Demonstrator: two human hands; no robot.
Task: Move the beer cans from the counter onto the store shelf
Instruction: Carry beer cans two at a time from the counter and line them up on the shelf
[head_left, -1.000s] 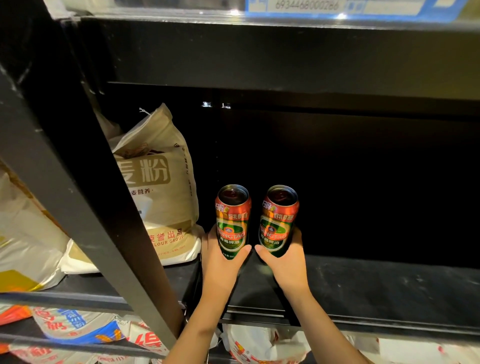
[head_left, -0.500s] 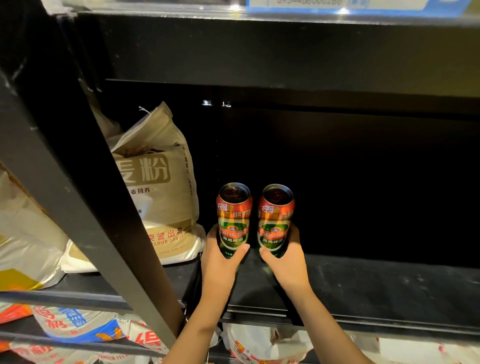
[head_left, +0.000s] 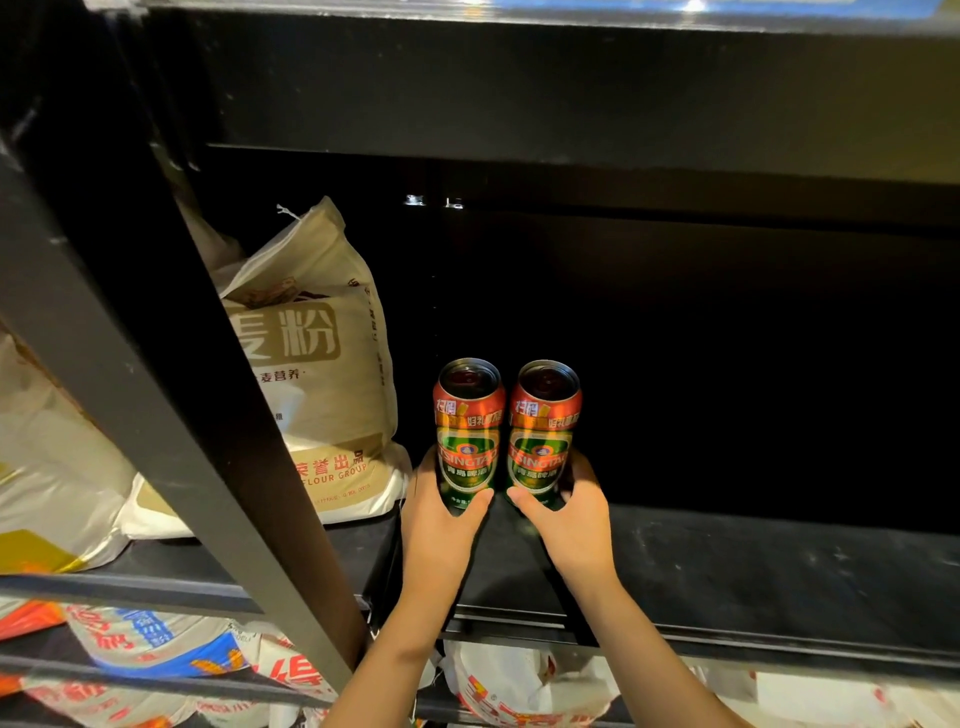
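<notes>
Two red-and-green beer cans stand upright side by side on the black store shelf. My left hand grips the left can around its lower part. The right can is held the same way by my right hand. The two cans almost touch. Their bottoms are hidden behind my fingers and thumbs.
A beige flour sack leans just left of the cans. A black slanted post crosses the left foreground. More bags fill the lower shelf. The shelf is dark to the right of the cans. The upper shelf board hangs overhead.
Both cans have tilted from leaning apart to upright and moved slightly deeper and lower, coming down onto the shelf side by side. My hands stayed around them.
</notes>
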